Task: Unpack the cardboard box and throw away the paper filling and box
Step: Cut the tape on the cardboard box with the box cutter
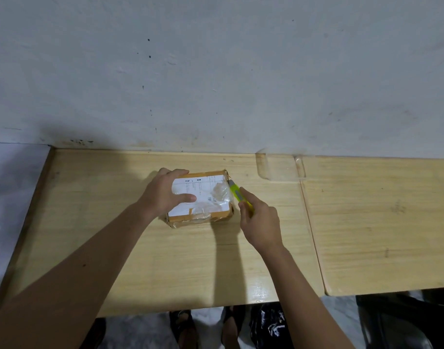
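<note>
A small cardboard box (211,199) lies on the wooden table (145,248), wrapped in clear tape, with a white shipping label on its top. My left hand (165,191) rests on the box's left part, fingers over the far edge and thumb on the label. My right hand (260,222) holds a yellow-green utility knife (237,193). The knife's tip lies against the box's right edge near the far corner. The box is closed, so its contents are hidden.
A second wooden table (379,222) adjoins on the right, joined by clear tape (279,167) at the back. A grey wall rises directly behind. Below the table's front edge are my sandalled feet (183,328), a black bag (269,326) and a dark chair (405,321).
</note>
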A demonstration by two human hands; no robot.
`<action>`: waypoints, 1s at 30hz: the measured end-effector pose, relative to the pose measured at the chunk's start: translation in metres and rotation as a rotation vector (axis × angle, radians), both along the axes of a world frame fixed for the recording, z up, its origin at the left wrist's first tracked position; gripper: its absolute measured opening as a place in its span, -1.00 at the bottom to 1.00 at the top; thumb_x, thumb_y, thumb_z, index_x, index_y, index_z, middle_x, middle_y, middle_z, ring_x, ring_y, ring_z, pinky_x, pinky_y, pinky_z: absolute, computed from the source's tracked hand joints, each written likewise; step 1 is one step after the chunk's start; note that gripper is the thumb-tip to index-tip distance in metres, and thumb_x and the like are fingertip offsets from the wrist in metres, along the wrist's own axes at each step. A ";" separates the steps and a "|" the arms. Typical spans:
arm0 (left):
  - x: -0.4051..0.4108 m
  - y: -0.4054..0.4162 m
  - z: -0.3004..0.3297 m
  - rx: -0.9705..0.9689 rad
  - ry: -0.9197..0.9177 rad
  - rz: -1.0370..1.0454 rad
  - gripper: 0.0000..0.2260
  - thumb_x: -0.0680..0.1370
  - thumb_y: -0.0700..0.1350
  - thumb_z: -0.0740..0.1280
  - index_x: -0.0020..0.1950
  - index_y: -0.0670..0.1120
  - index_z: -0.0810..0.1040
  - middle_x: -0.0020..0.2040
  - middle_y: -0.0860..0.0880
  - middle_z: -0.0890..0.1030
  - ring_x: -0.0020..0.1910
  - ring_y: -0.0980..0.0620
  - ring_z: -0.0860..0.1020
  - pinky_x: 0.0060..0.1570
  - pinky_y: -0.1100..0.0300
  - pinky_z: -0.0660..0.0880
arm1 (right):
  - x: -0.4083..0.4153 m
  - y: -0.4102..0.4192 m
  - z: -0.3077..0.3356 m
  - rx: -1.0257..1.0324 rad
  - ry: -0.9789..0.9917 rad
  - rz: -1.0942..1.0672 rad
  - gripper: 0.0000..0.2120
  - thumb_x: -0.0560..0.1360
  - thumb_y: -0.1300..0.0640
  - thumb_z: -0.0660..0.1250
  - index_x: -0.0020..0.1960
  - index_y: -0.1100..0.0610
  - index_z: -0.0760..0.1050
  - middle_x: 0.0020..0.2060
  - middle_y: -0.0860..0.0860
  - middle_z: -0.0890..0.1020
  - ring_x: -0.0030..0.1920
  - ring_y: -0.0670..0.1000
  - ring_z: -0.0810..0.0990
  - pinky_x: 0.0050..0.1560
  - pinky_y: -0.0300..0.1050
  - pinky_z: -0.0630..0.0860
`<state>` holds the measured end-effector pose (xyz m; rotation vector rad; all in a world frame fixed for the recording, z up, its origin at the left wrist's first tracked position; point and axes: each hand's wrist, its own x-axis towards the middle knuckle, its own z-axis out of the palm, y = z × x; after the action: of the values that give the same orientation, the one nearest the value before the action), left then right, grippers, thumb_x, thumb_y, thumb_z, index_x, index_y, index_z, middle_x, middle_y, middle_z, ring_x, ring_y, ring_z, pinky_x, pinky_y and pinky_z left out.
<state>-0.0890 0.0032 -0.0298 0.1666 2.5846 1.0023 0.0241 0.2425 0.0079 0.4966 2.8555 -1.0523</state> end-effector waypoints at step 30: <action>0.008 0.016 0.007 -0.016 -0.058 0.068 -0.34 0.40 0.03 0.62 0.44 0.01 0.47 0.41 -0.04 0.44 0.43 -0.07 0.40 0.23 0.18 0.28 | 0.019 -0.013 0.021 0.110 -0.102 0.034 -0.58 0.64 0.15 0.16 0.48 -0.03 0.44 -0.38 0.07 0.59 -0.26 0.14 0.47 -0.16 0.05 0.51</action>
<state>-0.0814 0.0194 -0.0231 0.0451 2.5607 0.9945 0.0428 0.2293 0.0290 0.4926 2.8315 -0.8432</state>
